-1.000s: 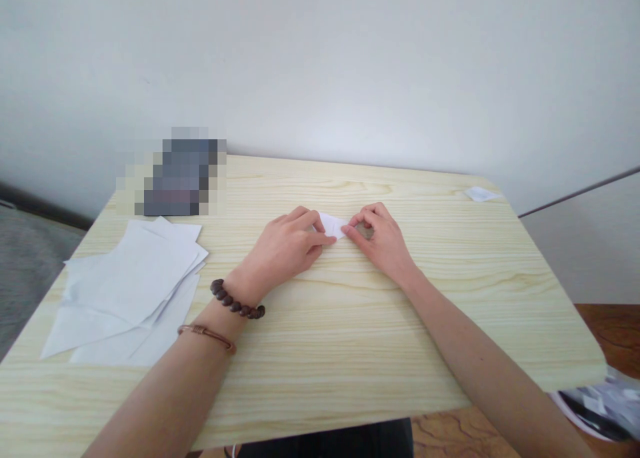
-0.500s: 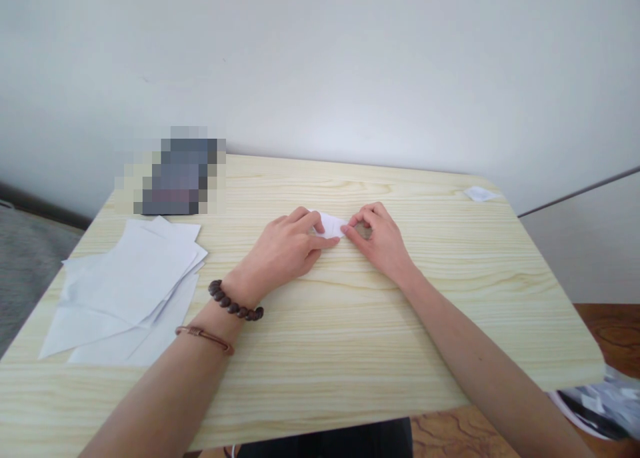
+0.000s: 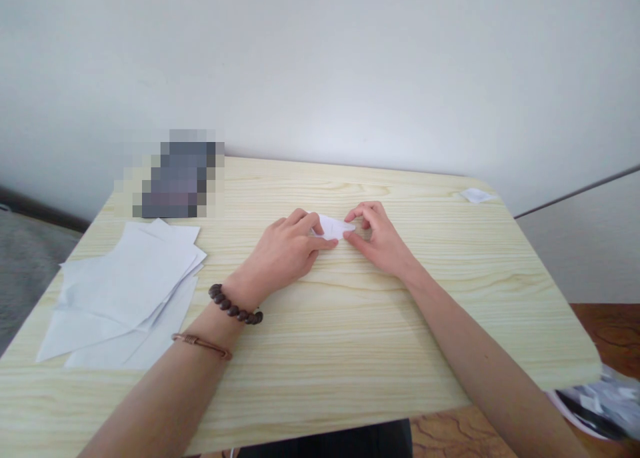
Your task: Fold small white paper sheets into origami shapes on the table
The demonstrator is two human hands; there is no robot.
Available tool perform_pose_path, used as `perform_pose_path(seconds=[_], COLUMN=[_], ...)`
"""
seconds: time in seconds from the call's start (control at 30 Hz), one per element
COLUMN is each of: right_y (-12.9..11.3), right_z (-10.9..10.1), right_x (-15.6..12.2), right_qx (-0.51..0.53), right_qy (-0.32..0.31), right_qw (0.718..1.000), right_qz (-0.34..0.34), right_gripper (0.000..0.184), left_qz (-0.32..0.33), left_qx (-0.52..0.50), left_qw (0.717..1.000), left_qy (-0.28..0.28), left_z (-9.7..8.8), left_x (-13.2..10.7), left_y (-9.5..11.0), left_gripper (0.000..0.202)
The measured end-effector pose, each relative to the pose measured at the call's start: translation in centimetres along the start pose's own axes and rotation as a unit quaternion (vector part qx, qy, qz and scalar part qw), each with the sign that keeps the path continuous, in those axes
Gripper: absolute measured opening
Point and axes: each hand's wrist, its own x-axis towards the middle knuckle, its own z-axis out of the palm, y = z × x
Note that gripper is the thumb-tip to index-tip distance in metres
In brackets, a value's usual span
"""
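Note:
A small folded piece of white paper lies on the table between my hands, its narrow end pointing right. My left hand holds its left part, with the index finger bent onto it and the thumb along its near edge. At the narrow end, my right hand has its index fingertip at the far edge and its thumb at the near edge, the paper's tip showing between them. A beaded bracelet and a copper-coloured bangle circle my left wrist and forearm.
Loose white sheets overlap on the left of the wood-grain table. Behind them is a dark, pixelated object. Another small folded paper lies near the far right corner. A pale wall rises behind the table.
My right thumb and index finger have moved apart from a pinch to the two edges of the paper's narrow end, so its tip now shows. My left hand stays nearly in place.

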Motion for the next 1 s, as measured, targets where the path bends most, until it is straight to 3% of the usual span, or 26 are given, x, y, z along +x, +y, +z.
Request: perform_pose_path(seconds=[0.23, 0.4, 0.53, 0.73, 0.83, 0.93, 1.0], right_y=[0.4, 0.4, 0.2, 0.6, 0.4, 0.0, -0.1], right_z=[-0.5, 0.3, 0.4, 0.2, 0.5, 0.7, 0.7], right_x=[0.4, 0.2, 0.1, 0.1, -0.2, -0.3, -0.3], right_qx=[0.06, 0.031, -0.017, -0.008, -0.059, -0.089, -0.093], right_qy=[0.014, 0.051, 0.032, 0.021, 0.025, 0.015, 0.0], right_qw=[0.998, 0.998, 0.999, 1.0, 0.997, 0.995, 0.994], right_qz=[0.034, 0.015, 0.001, -0.009, -0.03, -0.041, -0.053], right_gripper=[0.022, 0.014, 0.018, 0.016, 0.024, 0.034, 0.031], left_qz=[0.007, 0.001, -0.003, 0.001, 0.006, -0.043, -0.058], left_qx=[-0.013, -0.027, -0.027, -0.047, -0.101, -0.189, -0.184], left_qw=[1.0, 0.999, 0.999, 0.999, 0.994, 0.975, 0.973], left_qy=[0.011, 0.022, 0.016, 0.029, 0.05, 0.107, 0.128], left_z=[0.2, 0.3, 0.1, 0.2, 0.7, 1.2, 1.3], left_x=[0.0, -0.1, -0.1, -0.2, -0.2, -0.1, 0.0], left_y=[-0.2, -0.2, -0.1, -0.1, -0.6, -1.6, -2.1], left_gripper=[0.038, 0.036, 0.036, 0.037, 0.031, 0.024, 0.021])
